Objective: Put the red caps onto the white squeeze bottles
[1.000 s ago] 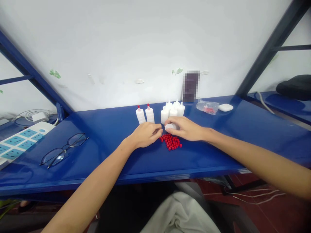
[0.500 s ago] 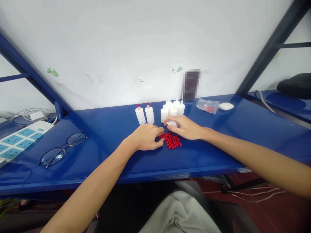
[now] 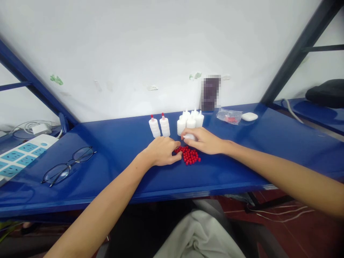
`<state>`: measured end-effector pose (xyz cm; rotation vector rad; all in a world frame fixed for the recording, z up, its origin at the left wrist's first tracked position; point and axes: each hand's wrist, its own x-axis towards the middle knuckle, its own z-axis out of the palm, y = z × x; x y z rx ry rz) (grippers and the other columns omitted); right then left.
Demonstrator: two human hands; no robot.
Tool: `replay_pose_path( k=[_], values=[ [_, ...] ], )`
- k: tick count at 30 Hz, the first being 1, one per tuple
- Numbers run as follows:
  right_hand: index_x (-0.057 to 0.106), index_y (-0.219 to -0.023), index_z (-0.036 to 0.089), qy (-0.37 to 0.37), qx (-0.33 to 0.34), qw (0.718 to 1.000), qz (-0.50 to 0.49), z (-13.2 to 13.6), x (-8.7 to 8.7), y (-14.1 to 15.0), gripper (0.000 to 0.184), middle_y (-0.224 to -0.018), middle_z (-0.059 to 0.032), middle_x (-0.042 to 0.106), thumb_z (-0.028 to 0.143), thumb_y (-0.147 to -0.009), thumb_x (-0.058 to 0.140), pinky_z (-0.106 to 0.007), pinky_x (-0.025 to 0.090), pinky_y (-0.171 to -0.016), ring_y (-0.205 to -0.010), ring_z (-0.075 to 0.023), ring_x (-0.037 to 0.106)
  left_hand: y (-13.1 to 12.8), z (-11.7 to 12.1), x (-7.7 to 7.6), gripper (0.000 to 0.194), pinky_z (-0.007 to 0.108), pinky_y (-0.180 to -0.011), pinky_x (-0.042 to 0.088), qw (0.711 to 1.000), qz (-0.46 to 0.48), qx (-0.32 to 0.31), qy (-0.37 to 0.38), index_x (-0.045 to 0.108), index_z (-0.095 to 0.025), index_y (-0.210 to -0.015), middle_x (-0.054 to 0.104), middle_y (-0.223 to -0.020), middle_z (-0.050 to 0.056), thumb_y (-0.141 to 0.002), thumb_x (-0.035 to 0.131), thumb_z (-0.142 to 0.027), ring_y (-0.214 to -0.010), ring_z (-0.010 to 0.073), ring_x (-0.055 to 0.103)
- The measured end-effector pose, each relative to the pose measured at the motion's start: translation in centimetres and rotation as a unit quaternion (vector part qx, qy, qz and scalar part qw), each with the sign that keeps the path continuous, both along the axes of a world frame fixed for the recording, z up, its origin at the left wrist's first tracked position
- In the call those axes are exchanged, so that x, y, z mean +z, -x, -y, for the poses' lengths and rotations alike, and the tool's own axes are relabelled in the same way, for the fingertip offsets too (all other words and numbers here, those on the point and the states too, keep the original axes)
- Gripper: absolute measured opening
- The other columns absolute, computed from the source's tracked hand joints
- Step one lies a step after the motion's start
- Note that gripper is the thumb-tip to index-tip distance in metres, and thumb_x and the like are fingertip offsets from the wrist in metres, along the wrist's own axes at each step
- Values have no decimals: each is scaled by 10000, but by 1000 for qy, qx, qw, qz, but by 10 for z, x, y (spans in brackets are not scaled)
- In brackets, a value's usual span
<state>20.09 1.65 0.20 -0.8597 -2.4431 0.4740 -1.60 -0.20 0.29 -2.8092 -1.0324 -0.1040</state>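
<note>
My right hand (image 3: 202, 141) is wrapped round a white squeeze bottle (image 3: 190, 137), tilted with its nozzle toward the left. My left hand (image 3: 164, 151) rests at the left edge of a spread of small red caps (image 3: 190, 156). Its thumb and forefinger are apart, with no cap visible between them; the other fingertips are partly hidden. Behind my right hand several uncapped white squeeze bottles (image 3: 191, 123) stand upright in a cluster. To their left stand two white bottles (image 3: 165, 127) with red caps on their nozzles.
Eyeglasses (image 3: 70, 163) and a white power strip (image 3: 45, 141) lie on the left of the blue table (image 3: 120, 157). At the back right are a clear plastic bag (image 3: 229, 116) with red pieces inside, a white oval case (image 3: 249, 116) and a blurred dark panel (image 3: 211, 94) against the wall.
The view has shifted very slightly. Both hands hold nearly the same place, the left at the red caps and the right still around the squeeze bottle.
</note>
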Motion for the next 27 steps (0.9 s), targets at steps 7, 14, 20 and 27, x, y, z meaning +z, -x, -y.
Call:
replay_pose_path(
  k=[7, 14, 20, 27],
  values=[
    [639, -1022, 152, -2, 0, 1000, -5, -1, -1, 0, 211, -856, -36, 678, 262, -921, 491, -270, 404, -692, -711, -155, 562, 1, -1, 0, 248, 303, -547, 309, 1000, 9, -7, 1, 572, -184, -747, 659, -700, 38, -908, 459, -335, -584, 185, 580],
    [640, -1031, 144, -6, 2, 1000, -3, 0, 0, 1, 224, -813, -26, 662, 265, -919, 489, -264, 392, -670, -673, -144, 539, 0, -1, -2, 295, 292, -526, 267, 1000, 22, -9, 0, 549, -185, -723, 639, -662, 29, -932, 444, -363, -541, 167, 535],
    [639, -1030, 147, -6, 5, 1000, 0, 0, 0, 0, 224, -836, -30, 668, 274, -933, 482, -265, 399, -675, -685, -144, 548, 1, -1, 0, 299, 284, -515, 233, 999, 33, -13, 17, 528, -180, -675, 601, -626, 14, -931, 454, -319, -509, 139, 475],
    [638, -1024, 156, -6, 2, 1000, 5, 0, -1, -1, 215, -826, -24, 664, 283, -938, 487, -270, 401, -677, -691, -147, 553, 3, -1, -1, 343, 283, -523, 212, 998, 48, -10, 40, 481, -177, -618, 540, -570, 1, -931, 456, -315, -482, 119, 389]
  ],
)
